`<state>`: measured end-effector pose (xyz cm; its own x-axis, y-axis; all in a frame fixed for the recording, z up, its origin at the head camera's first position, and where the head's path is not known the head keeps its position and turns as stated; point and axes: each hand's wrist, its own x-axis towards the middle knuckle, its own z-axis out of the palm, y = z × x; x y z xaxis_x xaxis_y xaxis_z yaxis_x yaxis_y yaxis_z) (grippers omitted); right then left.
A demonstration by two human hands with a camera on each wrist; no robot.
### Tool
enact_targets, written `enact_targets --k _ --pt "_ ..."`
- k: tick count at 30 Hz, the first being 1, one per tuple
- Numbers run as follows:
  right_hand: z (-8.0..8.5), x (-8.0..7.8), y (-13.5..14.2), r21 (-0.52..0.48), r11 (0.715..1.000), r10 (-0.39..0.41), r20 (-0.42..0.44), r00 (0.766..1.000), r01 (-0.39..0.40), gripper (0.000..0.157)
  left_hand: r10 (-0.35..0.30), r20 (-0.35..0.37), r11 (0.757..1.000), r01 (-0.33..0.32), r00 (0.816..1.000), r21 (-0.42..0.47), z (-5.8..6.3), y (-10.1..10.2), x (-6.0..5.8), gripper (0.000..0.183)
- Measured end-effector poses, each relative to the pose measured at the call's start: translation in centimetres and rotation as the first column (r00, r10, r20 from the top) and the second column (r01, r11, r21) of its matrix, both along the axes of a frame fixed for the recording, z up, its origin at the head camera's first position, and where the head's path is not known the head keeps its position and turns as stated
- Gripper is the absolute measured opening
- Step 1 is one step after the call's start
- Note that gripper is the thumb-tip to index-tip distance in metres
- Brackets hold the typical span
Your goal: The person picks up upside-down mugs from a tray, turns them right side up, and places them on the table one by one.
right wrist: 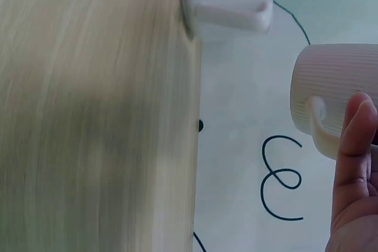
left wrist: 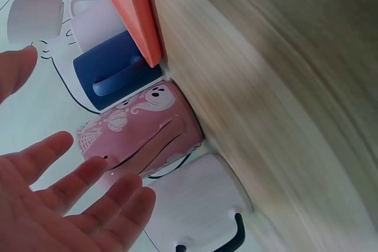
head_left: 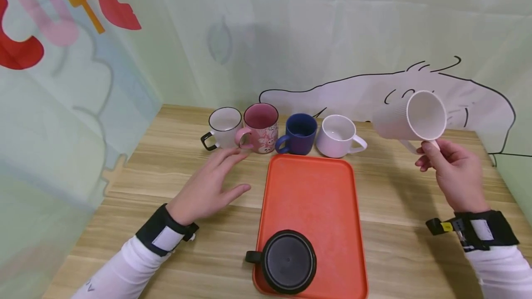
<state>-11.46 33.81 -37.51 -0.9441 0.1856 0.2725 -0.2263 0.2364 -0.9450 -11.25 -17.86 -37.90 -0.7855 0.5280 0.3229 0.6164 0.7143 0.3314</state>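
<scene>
My right hand [head_left: 461,174] pinches the handle of a ribbed white mug [head_left: 409,116], holding it tilted in the air with its mouth toward me. The right wrist view shows the same ribbed mug [right wrist: 331,92] by its handle. My left hand [head_left: 209,186] stretches over the table with fingers spread and nothing in them. Nearest to it are a pink mug with ghost pictures [head_left: 262,128] and a white mug with black rim and handle [head_left: 224,128]. To their right stand a blue mug [head_left: 301,134] and a smooth white mug [head_left: 337,136].
An orange tray [head_left: 311,197] lies on the wooden table [head_left: 199,243] in front of the mug row. On its near left part sits a black mug [head_left: 288,262], flat dark face up, handle pointing left over the rim. A printed curtain [head_left: 311,36] hangs behind.
</scene>
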Motion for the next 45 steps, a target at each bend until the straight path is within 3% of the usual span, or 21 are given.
enact_targets --k 10,20,28,33,45 --pt "-1.0 -1.0 0.4 0.249 0.967 -0.07 0.042 0.997 0.058 0.034 0.019 0.011 1.0 -0.019 1.0 -0.011 -0.3 -0.6 0.1 0.069" --pt "-2.1 -1.9 0.5 0.333 0.942 -0.07 0.051 0.996 0.049 0.031 0.043 0.033 0.999 -0.042 0.999 -0.031 -0.7 -0.9 0.3 0.071" --pt "-2.5 -2.4 0.3 0.389 0.921 -0.061 0.068 0.996 0.03 0.031 0.038 0.012 0.999 -0.038 0.999 -0.036 -1.0 -1.1 0.4 0.071" --pt "-2.6 -2.4 0.1 0.427 0.904 -0.048 0.073 0.996 0.012 0.029 0.045 -0.016 0.996 -0.046 0.999 -0.071 -1.2 -1.3 0.4 0.073" --pt "-2.8 -2.5 -0.2 0.469 0.883 -0.053 0.097 0.994 0.002 0.03 0.076 -0.007 0.985 -0.076 0.997 -0.158 -1.7 -1.7 0.7 0.08"
